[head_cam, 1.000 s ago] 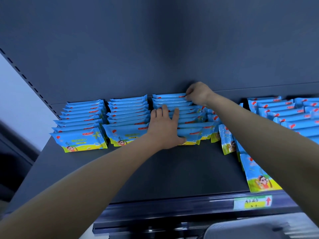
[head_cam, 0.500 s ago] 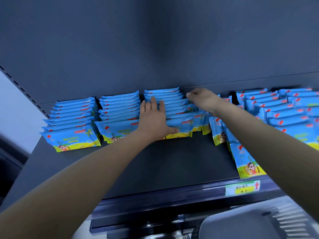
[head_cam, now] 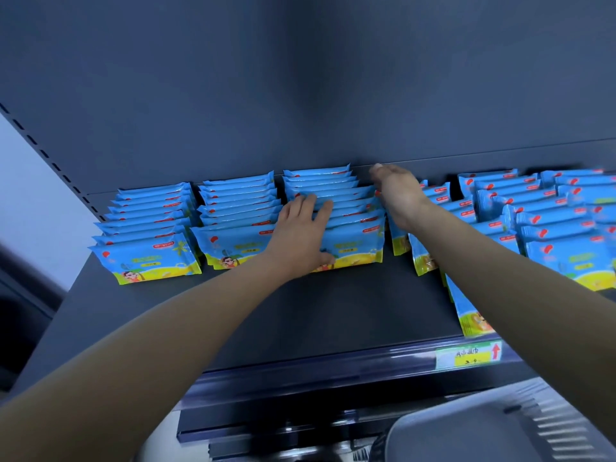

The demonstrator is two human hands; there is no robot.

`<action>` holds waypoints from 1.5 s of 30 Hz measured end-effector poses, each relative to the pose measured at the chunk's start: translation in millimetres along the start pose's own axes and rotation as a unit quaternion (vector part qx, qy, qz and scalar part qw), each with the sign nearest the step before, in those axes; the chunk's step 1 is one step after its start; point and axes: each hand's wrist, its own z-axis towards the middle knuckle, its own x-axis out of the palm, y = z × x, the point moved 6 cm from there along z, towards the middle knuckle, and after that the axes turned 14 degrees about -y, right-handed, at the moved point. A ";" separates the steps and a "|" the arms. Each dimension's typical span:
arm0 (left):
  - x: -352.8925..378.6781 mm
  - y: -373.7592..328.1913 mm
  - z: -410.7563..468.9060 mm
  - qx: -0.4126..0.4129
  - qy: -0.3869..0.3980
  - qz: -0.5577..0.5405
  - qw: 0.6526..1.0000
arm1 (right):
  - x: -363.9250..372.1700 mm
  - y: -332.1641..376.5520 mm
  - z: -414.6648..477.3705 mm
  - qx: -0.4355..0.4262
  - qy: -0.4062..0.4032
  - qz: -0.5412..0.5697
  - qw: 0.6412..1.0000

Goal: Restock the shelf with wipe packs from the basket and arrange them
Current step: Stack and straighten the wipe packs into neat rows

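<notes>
The middle row of wipe packs (head_cam: 336,195) stands on the shelf (head_cam: 300,311). They look light, soft and slick, best steadied from the sides. The left hand (head_cam: 300,235) lies flat on top. The right hand (head_cam: 398,191) presses the row's side, fingers straight, grasping nothing.

Wipe packs (head_cam: 353,241) blue with yellow bottom band, cartoon child, red logo; standing on edge, fronts toward camera, leaning back in front-to-back rows on dark grey shelf (head_cam: 300,315); leftmost row (head_cam: 146,258) tidy, reaching the back wall; second row (head_cam: 230,248) just beside it, tidy; third row (head_cam: 333,191) touching second at the front, back pack against the wall; fourth row (head_cam: 421,258) messy, packs turned sideways and tilted, strung out toward the shelf lip; frontmost pack (head_cam: 470,315) near that lip; right-hand rows (head_cam: 533,211) close-packed, slightly skewed; grey basket (head_cam: 466,425) below shelf front, bottom right, contents not visible
</notes>
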 end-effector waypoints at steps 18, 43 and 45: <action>1.9 8.2 5.7 -0.050 0.021 0.067 0.996 | 20.8 -3.7 -14.0 0.000 0.077 -0.133 0.988; -4.3 17.2 -2.3 -0.030 -0.074 0.066 0.995 | 19.4 10.3 -20.4 -0.073 0.082 -0.313 0.943; -6.5 23.9 -4.0 -0.037 -0.078 0.059 0.995 | 18.2 13.1 -19.7 -0.098 0.068 -0.332 0.936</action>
